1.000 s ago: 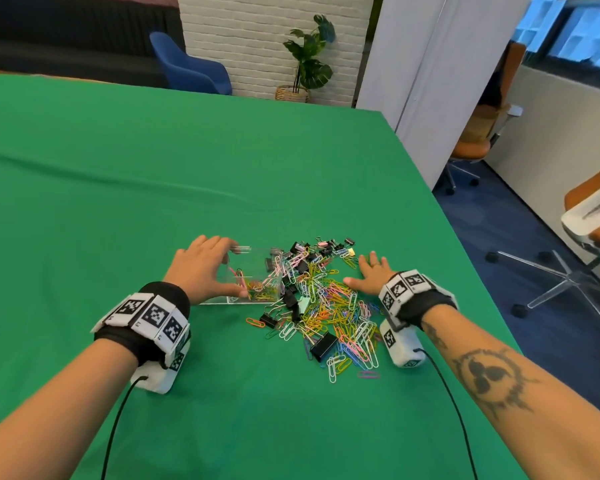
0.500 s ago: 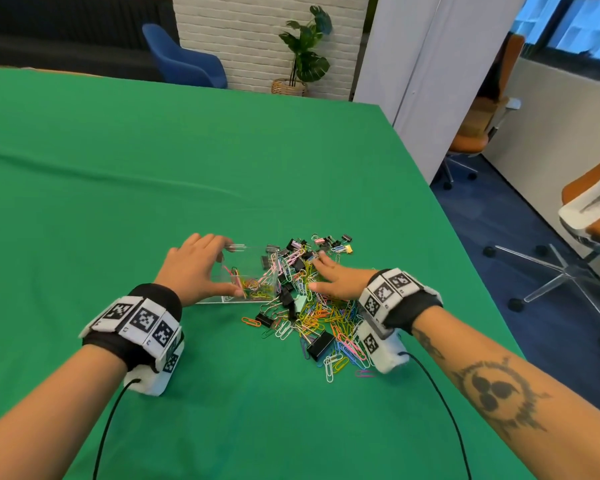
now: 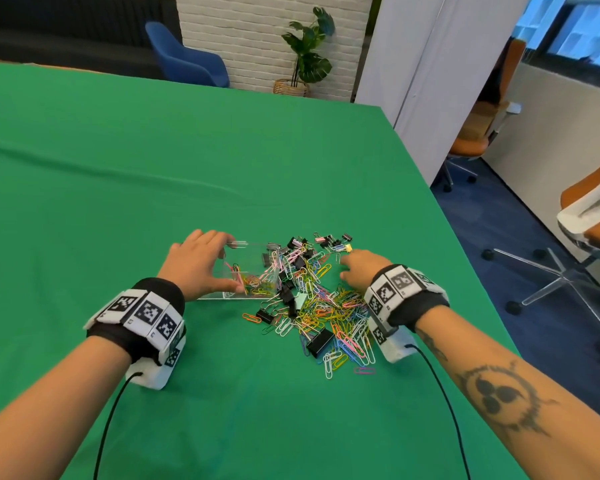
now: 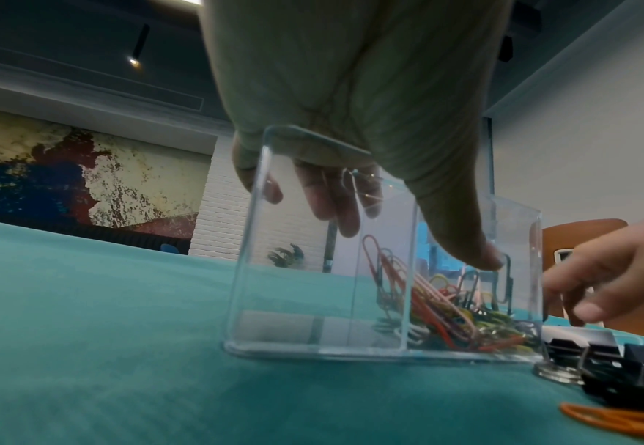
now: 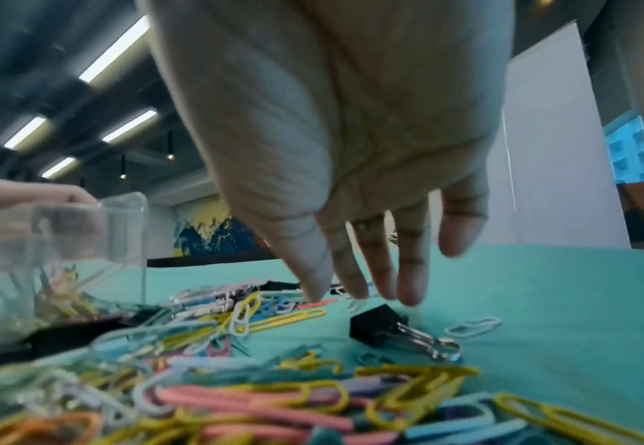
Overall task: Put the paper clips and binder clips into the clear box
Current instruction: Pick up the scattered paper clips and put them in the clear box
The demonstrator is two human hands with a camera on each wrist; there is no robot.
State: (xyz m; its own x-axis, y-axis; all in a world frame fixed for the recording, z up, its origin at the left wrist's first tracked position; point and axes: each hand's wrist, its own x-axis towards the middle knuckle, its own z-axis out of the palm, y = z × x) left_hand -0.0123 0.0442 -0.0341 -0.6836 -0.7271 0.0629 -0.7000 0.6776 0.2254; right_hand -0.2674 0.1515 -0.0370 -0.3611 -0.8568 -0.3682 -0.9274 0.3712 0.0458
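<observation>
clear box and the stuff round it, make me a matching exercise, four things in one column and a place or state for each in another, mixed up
Things
1. clear box
2. left hand
3. right hand
4. large black binder clip

Places or states
A. fingers spread, resting on the far right of the clip pile
B. at the near edge of the pile, on the green cloth
C. lying on its side, a few paper clips inside
D. holds the clear box, thumb on its near wall

Pairs: 1-C, 2-D, 3-A, 4-B
</observation>
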